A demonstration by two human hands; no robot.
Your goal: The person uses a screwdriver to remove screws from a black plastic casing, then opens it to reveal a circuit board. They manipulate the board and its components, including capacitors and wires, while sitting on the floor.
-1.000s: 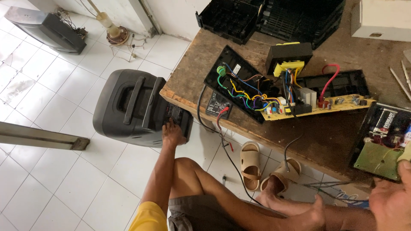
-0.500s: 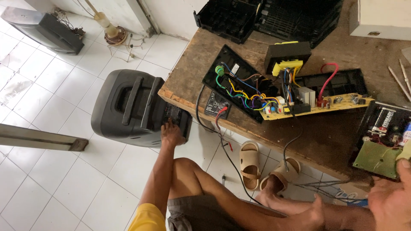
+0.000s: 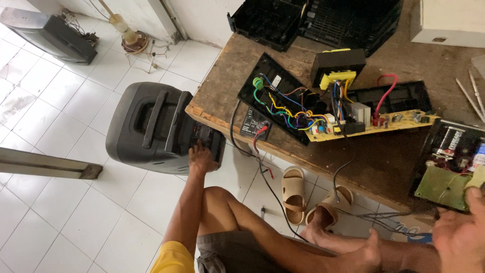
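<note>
Black-labelled battery [image 3: 451, 142] on bench, right

A big black speaker box [image 3: 151, 126] lies on its side on the white floor, handle up, beside the wooden table.

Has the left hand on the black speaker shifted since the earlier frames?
No. The left hand sits at the same spot on the black speaker's control panel, just below the wooden table's corner, as before; only the camera view drifted slightly.

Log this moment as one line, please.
left hand: touching panel of black portable speaker on floor | right hand: beside green circuit board on wooden table
</note>
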